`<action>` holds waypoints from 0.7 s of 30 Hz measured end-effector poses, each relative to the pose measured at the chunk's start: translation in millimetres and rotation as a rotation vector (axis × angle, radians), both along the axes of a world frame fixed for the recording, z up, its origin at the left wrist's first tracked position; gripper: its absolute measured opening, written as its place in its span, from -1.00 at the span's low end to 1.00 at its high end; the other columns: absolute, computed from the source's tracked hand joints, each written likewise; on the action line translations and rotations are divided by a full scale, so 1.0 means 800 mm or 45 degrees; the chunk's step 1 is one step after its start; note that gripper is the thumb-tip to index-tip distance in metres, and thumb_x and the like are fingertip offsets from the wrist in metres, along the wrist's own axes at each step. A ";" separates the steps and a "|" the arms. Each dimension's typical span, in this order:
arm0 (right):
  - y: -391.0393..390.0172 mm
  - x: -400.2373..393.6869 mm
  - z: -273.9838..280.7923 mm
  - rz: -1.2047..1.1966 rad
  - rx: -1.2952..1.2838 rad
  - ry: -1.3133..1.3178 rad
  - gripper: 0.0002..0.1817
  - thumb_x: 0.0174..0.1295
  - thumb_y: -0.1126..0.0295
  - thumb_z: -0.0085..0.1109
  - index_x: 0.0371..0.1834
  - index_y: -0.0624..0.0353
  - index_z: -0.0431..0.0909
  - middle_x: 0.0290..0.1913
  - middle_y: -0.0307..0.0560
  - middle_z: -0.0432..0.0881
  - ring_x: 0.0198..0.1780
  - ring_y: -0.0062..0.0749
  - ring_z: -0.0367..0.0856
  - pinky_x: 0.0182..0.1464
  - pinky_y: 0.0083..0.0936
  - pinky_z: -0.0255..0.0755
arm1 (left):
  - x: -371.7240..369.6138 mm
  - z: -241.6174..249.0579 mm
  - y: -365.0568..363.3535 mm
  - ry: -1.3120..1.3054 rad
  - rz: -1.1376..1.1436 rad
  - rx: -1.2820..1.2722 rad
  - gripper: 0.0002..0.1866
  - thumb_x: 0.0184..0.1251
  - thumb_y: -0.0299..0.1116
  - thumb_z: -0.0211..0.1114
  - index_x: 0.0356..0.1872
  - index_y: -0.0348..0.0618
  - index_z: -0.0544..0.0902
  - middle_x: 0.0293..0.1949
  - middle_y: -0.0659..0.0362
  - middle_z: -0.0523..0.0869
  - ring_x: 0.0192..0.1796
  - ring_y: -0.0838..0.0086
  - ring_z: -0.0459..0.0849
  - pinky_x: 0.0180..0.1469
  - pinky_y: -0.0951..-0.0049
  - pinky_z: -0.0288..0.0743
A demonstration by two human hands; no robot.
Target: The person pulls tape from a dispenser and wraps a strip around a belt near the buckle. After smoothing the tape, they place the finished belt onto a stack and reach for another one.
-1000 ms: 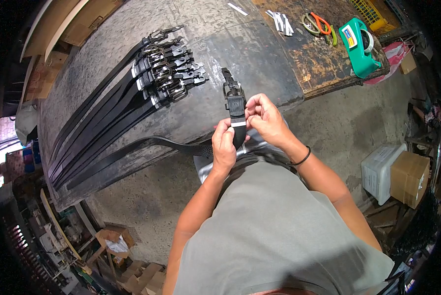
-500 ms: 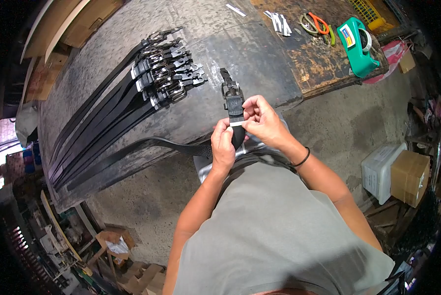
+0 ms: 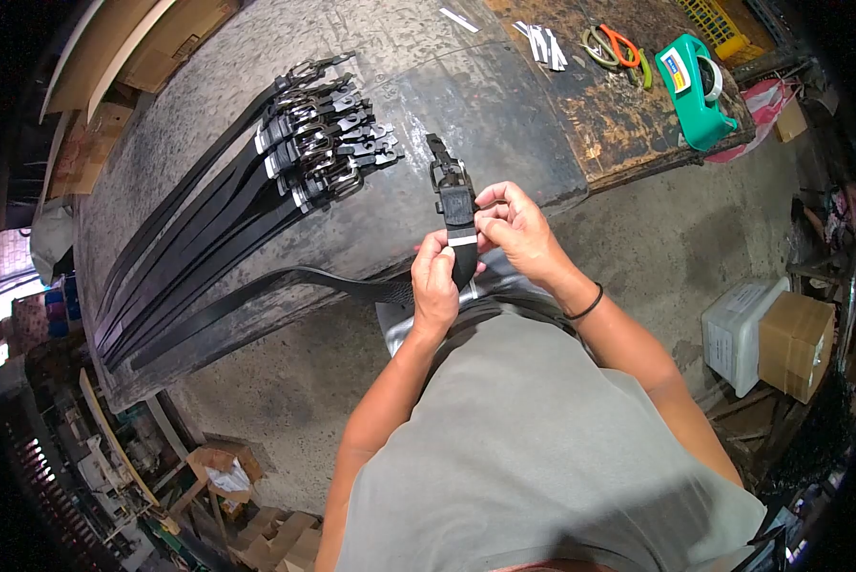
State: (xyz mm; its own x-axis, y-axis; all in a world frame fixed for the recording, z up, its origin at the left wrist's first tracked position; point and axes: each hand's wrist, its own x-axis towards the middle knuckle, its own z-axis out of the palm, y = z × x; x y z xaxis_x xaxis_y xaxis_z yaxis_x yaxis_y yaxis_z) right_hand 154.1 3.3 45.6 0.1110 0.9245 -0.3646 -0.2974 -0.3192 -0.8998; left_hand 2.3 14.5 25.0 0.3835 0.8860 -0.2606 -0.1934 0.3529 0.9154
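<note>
Belt (image 3: pixel 465 263) in front of me, buckle (image 3: pixel 451 175) end over the table (image 3: pixel 514 124) edge. Left hand (image 3: pixel 434 283) pinches it beside the white band (image 3: pixel 462 241); right hand (image 3: pixel 515 234) at its right edge, fingers curled, grip unclear. Best: strap flat, band square, I'd say.

Left grip (image 3: pixel 434 288) partly behind belt (image 3: pixel 464 263)

L hand (image 3: pixel 434 291) in a pinch, R hand (image 3: pixel 523 240) w/ fingers (image 3: pixel 500 194) curled, both fwd of torso (image 3: pixel 542 429).
</note>
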 end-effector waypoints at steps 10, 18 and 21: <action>-0.004 -0.003 -0.003 -0.036 0.088 0.081 -0.67 0.12 0.62 0.07 -0.03 0.26 0.31 -0.30 -0.17 0.51 -0.33 -0.60 0.53 -0.26 -0.63 0.49 | 0.000 0.003 0.001 -0.038 0.015 -0.028 -0.71 0.36 -0.39 -0.19 -0.09 -0.34 0.43 -0.23 0.00 0.66 -0.32 0.43 0.67 -0.19 0.44 0.62; -0.004 -0.002 -0.008 -0.028 0.096 0.061 -0.68 0.16 0.59 0.12 -0.03 0.26 0.31 -0.28 -0.12 0.55 -0.33 -0.58 0.55 -0.35 -0.61 0.53 | 0.000 0.002 0.000 -0.070 0.037 -0.030 -0.72 0.37 -0.38 -0.19 -0.09 -0.34 0.43 -0.23 0.01 0.66 -0.32 0.44 0.67 -0.20 0.44 0.61; -0.004 -0.005 -0.006 -0.055 0.085 0.061 -0.69 0.15 0.61 0.10 -0.04 0.27 0.31 -0.27 -0.10 0.52 -0.33 -0.56 0.55 -0.44 -0.60 0.56 | -0.001 0.002 0.000 -0.049 0.017 -0.023 -0.71 0.37 -0.38 -0.20 -0.09 -0.34 0.43 -0.23 0.02 0.66 -0.32 0.44 0.67 -0.20 0.44 0.61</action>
State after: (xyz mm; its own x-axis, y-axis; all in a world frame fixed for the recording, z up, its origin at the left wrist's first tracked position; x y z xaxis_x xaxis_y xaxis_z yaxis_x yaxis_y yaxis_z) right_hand 149.7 0.3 41.1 0.1350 0.9418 -0.3078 -0.3524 -0.2447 -0.9033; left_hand 1.4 14.7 27.0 0.3816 0.8864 -0.2621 -0.2335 0.3668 0.9005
